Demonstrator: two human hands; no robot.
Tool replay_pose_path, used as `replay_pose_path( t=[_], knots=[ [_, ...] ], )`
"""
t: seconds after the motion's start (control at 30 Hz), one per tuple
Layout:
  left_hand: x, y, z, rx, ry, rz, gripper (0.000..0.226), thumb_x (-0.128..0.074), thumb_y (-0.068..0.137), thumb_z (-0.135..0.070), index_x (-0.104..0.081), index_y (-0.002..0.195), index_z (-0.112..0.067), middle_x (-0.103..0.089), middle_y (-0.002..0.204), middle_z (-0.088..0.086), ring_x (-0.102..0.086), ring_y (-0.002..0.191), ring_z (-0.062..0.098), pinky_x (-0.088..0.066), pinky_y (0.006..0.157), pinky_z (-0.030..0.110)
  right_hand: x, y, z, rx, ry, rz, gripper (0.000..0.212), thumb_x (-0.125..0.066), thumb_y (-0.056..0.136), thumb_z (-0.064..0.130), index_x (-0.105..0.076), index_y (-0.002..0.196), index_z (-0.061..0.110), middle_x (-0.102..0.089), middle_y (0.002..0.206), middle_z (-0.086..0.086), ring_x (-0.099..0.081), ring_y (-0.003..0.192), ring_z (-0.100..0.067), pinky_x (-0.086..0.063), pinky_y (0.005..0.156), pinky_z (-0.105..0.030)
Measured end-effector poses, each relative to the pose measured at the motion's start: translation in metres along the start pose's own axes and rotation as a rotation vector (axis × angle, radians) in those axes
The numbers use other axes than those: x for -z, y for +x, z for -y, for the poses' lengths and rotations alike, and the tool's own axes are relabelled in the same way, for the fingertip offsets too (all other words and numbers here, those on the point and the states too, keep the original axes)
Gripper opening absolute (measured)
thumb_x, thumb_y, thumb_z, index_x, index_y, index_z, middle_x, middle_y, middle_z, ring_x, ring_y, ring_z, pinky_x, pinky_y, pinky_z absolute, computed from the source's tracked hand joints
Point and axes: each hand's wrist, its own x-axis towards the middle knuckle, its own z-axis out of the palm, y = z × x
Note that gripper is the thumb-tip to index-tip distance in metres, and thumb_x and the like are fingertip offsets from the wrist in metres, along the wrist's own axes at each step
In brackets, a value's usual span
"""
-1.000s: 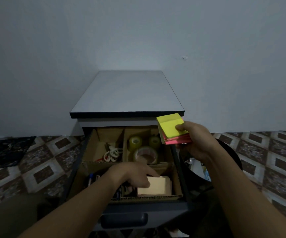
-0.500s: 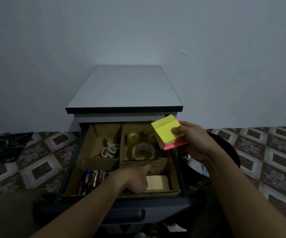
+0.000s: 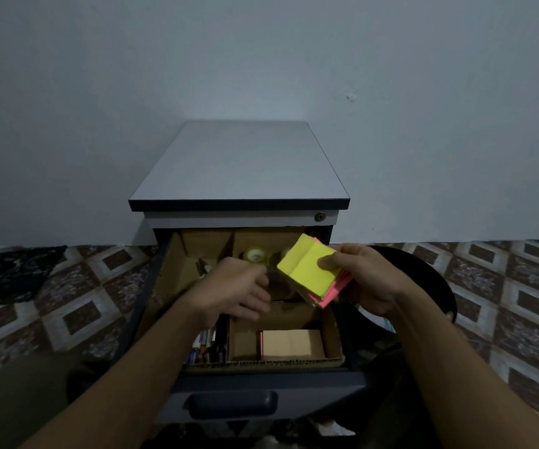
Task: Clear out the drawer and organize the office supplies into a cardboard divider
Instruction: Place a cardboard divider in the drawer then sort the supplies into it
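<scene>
The person's right hand [image 3: 366,280] is pinching a square stack of yellow and pink sticky notes [image 3: 310,270], thumb on top, holding it tilted above the back-right part of the brown cardboard divider [image 3: 294,362] in the open dark-blue drawer [image 3: 261,384]. The left hand [image 3: 234,286] is hovering just beside it, fingers loosely curled, gripping nothing I can see. I'd suggest squaring the stack with both hands, then lowering it flat by the pale cream notepad [image 3: 290,345] in the near-right compartment, so no sheets fan out.
</scene>
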Motion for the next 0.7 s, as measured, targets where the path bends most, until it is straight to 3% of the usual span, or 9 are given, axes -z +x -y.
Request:
replay_pose_path(
  t=[0.1, 0.2, 0.23, 0.33, 0.4, 0.57, 0.7],
  knots=[
    [0.010, -0.002, -0.001, 0.013, -0.259, 0.129, 0.043, -0.053, 0.098, -0.046, -0.062, 0.120, -0.010, -0.075, 0.107, 0.013, -0.073, 0.098, 0.027, -0.059, 0.085, 0.041, -0.002, -0.001, -0.002, -0.032, -0.010, 0.129, 0.026, -0.064, 0.090, 0.010, -0.065, 0.116, 0.007, -0.066, 0.094, -0.014, -0.063, 0.084, -0.029, -0.049, 0.068, -0.040],
    [0.006, -0.002, 0.005, 0.018, -0.307, 0.237, 0.043, -0.063, 0.091, -0.040, -0.063, 0.124, -0.013, -0.073, 0.115, 0.013, -0.070, 0.107, 0.032, -0.056, 0.092, 0.045, -0.007, -0.003, -0.003, -0.093, -0.016, 0.224, 0.033, -0.067, 0.088, 0.010, -0.065, 0.119, 0.002, -0.065, 0.087, -0.014, -0.062, 0.074, -0.024, -0.049, 0.057, -0.032],
    [0.003, -0.001, 0.009, 0.017, -0.324, 0.239, 0.041, -0.065, 0.090, -0.032, -0.063, 0.126, -0.012, -0.073, 0.115, 0.013, -0.069, 0.109, 0.032, -0.056, 0.095, 0.047, -0.009, -0.003, -0.005, -0.105, -0.020, 0.231, 0.036, -0.071, 0.085, 0.012, -0.066, 0.119, 0.001, -0.065, 0.090, -0.017, -0.063, 0.077, -0.026, -0.050, 0.061, -0.034],
    [-0.002, 0.000, 0.017, 0.009, -0.384, 0.231, 0.036, -0.066, 0.093, -0.017, -0.060, 0.128, -0.015, -0.073, 0.114, 0.014, -0.070, 0.106, 0.035, -0.058, 0.090, 0.043, -0.015, -0.002, -0.011, -0.130, 0.035, 0.180, 0.043, -0.078, 0.078, 0.013, -0.066, 0.116, -0.002, -0.063, 0.109, -0.031, -0.060, 0.101, -0.043, -0.046, 0.096, -0.054],
    [-0.004, 0.000, 0.020, -0.003, -0.427, 0.256, 0.038, -0.065, 0.093, -0.014, -0.058, 0.130, -0.023, -0.072, 0.117, 0.014, -0.070, 0.102, 0.038, -0.059, 0.087, 0.043, -0.016, -0.002, -0.015, -0.128, 0.088, 0.112, 0.038, -0.074, 0.084, 0.010, -0.063, 0.118, -0.002, -0.063, 0.120, -0.030, -0.061, 0.112, -0.043, -0.043, 0.104, -0.060],
    [-0.005, 0.001, 0.021, -0.020, -0.424, 0.326, 0.047, -0.060, 0.096, -0.012, -0.048, 0.139, -0.028, -0.065, 0.125, 0.021, -0.070, 0.101, 0.041, -0.060, 0.080, 0.041, -0.027, -0.005, -0.016, -0.135, 0.124, 0.072, 0.012, -0.055, 0.099, 0.009, -0.062, 0.109, 0.007, -0.067, 0.105, -0.017, -0.067, 0.096, -0.030, -0.056, 0.087, -0.045],
    [-0.009, 0.004, 0.021, -0.022, -0.410, 0.335, 0.041, -0.055, 0.100, -0.012, -0.044, 0.137, -0.024, -0.064, 0.122, 0.025, -0.069, 0.099, 0.042, -0.059, 0.076, 0.041, -0.037, -0.001, -0.023, -0.135, 0.091, -0.017, 0.025, -0.047, 0.099, 0.007, -0.054, 0.121, 0.001, -0.054, 0.107, -0.021, -0.056, 0.097, -0.035, -0.050, 0.083, -0.045]
  ],
)
